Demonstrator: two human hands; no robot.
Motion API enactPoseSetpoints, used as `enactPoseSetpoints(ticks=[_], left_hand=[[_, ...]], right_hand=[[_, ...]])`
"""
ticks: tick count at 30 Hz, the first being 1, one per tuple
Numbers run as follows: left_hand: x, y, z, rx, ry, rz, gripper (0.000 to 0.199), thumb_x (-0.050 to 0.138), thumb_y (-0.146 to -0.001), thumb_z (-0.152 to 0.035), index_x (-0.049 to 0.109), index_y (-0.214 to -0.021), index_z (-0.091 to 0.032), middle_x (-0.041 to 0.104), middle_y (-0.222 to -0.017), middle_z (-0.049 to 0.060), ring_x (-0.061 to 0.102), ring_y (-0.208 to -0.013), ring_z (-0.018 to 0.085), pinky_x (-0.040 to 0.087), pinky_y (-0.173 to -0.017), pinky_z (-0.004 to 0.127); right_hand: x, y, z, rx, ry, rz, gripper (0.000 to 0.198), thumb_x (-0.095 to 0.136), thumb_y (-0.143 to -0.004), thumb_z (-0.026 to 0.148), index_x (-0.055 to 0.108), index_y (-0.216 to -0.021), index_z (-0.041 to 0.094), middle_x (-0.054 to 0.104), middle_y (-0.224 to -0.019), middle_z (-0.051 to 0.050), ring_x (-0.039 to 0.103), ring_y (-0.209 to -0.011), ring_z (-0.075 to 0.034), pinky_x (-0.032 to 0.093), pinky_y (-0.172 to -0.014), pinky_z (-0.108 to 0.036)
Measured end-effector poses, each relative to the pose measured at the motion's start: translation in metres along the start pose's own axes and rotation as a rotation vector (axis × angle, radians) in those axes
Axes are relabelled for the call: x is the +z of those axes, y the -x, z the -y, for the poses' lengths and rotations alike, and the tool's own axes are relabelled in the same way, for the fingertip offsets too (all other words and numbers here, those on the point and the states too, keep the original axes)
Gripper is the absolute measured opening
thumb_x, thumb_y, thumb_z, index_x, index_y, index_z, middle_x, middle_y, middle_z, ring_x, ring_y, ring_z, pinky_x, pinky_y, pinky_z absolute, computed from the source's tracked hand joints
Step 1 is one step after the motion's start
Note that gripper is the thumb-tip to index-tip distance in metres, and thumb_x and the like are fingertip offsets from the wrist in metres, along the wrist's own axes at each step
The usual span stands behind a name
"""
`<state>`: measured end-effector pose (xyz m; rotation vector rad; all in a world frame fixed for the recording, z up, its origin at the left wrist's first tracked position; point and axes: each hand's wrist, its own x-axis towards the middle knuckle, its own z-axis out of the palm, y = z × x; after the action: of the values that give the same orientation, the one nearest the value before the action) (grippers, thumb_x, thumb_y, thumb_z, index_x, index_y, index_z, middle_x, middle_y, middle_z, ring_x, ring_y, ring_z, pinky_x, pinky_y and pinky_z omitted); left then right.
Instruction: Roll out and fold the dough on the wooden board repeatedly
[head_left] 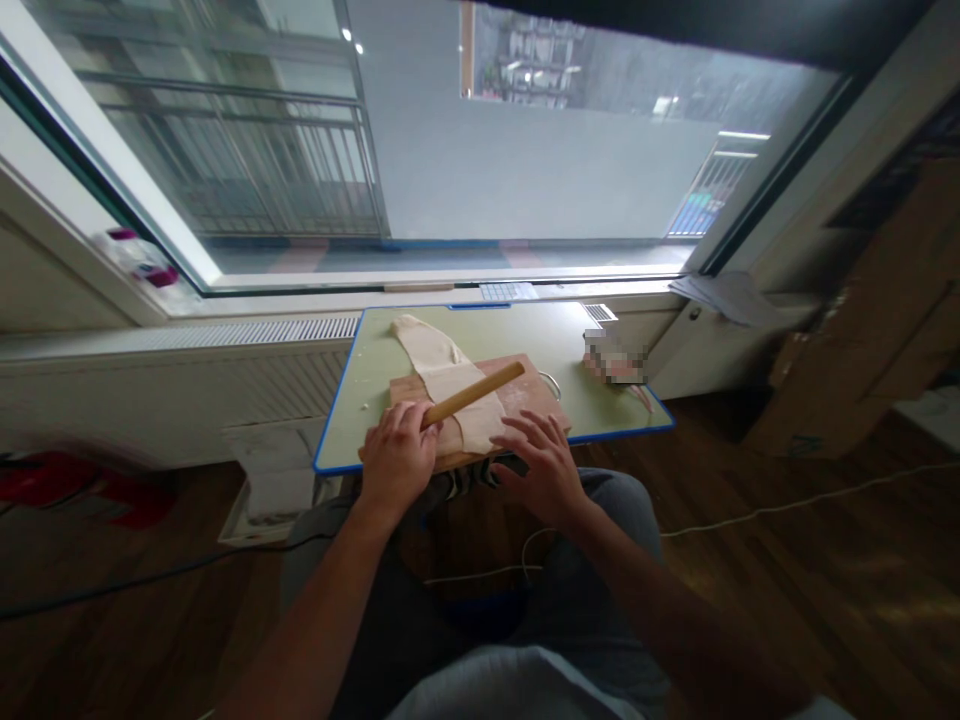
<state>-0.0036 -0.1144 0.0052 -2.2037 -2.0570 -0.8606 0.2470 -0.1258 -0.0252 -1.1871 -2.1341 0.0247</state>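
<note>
While a rolling pin [480, 392] is gripped near its left end by the left hand [400, 445], the right hand [547, 462] is held wide, its fingers spread, at the near edge of a wooden board [517, 372]. Whether the dough is touched by the right fingertips cannot be told.

The rolling pin is slanted across the dough [431, 355], its free end pointed to the far right. The dough is laid as a long pale sheet, partly on the board and partly over the bench [559, 335] towards the far left, where it is narrowed. A metal handle [551, 384] is seen at the board's right side.

The bench is topped in pale green and edged in blue. At its right end a thing [615, 362] is blurred out by pixels. Beyond the bench, a window [525, 180] is set above a sill, where a bottle with a purple cap [142, 260] is placed at the left and papers [724, 297] are laid at the right.
</note>
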Motion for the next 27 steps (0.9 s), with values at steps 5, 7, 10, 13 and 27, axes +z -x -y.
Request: enactPoseSetpoints(ticks=[5,7,10,13,27], left_hand=[[-0.002,0.003,0.009,-0.028,0.098,-0.03,0.029,0.059,-0.102,-0.035,0.069,-0.127,-0.023,0.073,-0.129,0.011,0.065,-0.123,0.032,0.053,-0.104,0.047],[0.0,0.005,0.01,-0.025,0.142,-0.049,0.03,0.058,-0.103,-0.039,0.069,-0.126,-0.023,0.073,-0.128,0.011,0.065,-0.123,0.033,0.052,-0.106,0.048],[0.002,0.007,0.013,-0.019,0.198,-0.069,0.034,0.056,-0.104,-0.046,0.07,-0.126,-0.024,0.073,-0.126,0.012,0.065,-0.122,0.032,0.052,-0.108,0.047],[0.003,0.009,0.016,-0.027,0.245,-0.085,0.036,0.055,-0.103,-0.049,0.07,-0.125,-0.024,0.073,-0.123,0.012,0.065,-0.12,0.032,0.052,-0.108,0.047],[-0.008,0.003,0.038,-0.229,0.456,-0.249,0.041,0.061,-0.096,-0.054,0.071,-0.119,-0.021,0.071,-0.11,0.007,0.067,-0.102,0.025,0.056,-0.094,0.04]], right_hand=[[0.002,-0.018,-0.009,-0.009,0.0,0.188,0.013,0.08,-0.097,0.036,0.082,-0.11,0.034,0.075,-0.139,-0.002,0.056,-0.144,-0.031,0.025,-0.13,-0.06],[-0.001,-0.026,-0.008,-0.01,-0.008,0.229,0.01,0.077,-0.099,0.037,0.084,-0.107,0.035,0.076,-0.137,-0.001,0.058,-0.142,-0.028,0.03,-0.129,-0.055],[-0.001,-0.034,-0.004,-0.011,-0.021,0.268,0.011,0.074,-0.101,0.036,0.085,-0.104,0.036,0.076,-0.136,0.0,0.058,-0.14,-0.026,0.038,-0.125,-0.049],[0.001,-0.041,0.001,0.014,-0.073,0.254,0.015,0.069,-0.103,0.032,0.084,-0.103,0.033,0.079,-0.128,-0.003,0.063,-0.133,-0.025,0.044,-0.121,-0.046],[0.014,-0.246,-0.016,0.305,-0.342,0.078,0.021,0.056,-0.093,0.02,0.076,-0.097,0.017,0.077,-0.092,-0.004,0.07,-0.088,-0.02,0.055,-0.084,-0.032]])
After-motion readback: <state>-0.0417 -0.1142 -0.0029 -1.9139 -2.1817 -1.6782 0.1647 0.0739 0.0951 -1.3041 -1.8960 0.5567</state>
